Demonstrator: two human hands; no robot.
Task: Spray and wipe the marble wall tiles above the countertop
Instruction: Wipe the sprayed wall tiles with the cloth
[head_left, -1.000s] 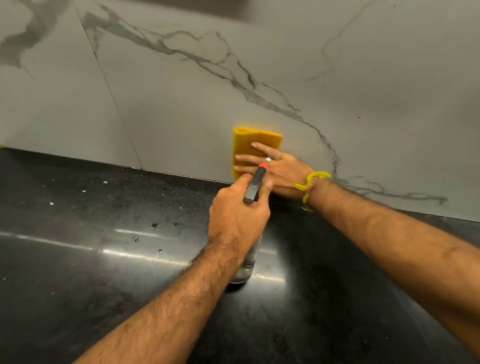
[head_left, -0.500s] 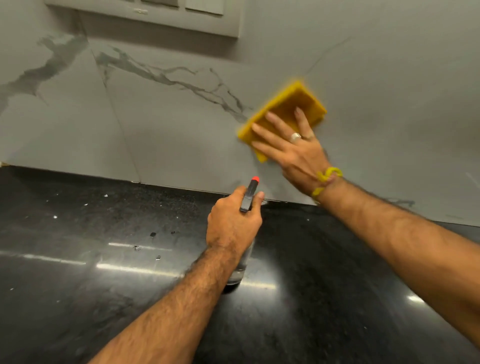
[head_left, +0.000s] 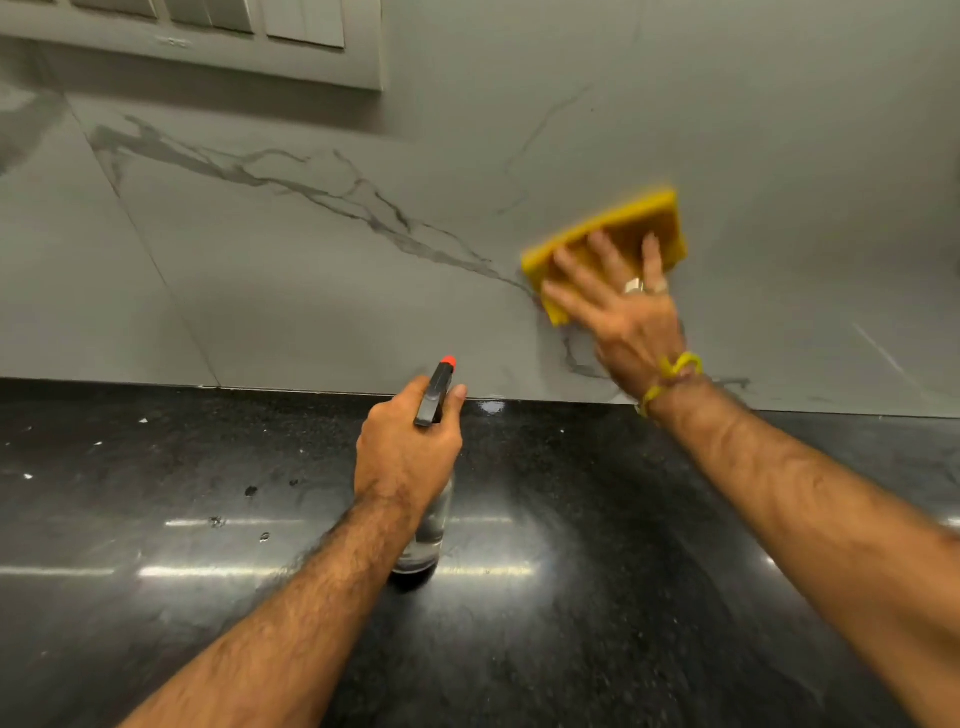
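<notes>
Right hand (head_left: 626, 317): fingers straight and spread, pressing a yellow sponge cloth (head_left: 610, 239) flat against the marble wall tiles (head_left: 311, 249), above the black surface (head_left: 571, 597). Cloth edges blurred. Silver ring (head_left: 635, 285) on one finger; yellow band (head_left: 672, 371) at the wrist.

Left hand (head_left: 408, 452): fingers curled round the neck of a clear spray bottle (head_left: 426, 525), which stands upright on the surface near the wall. Black trigger head with orange nozzle tip (head_left: 448, 360) points toward the tiles.

Grey veins run across the tiles. Switch panel (head_left: 208, 36) upper left on wall. Small pale specks (head_left: 27, 475) on the surface, left.
</notes>
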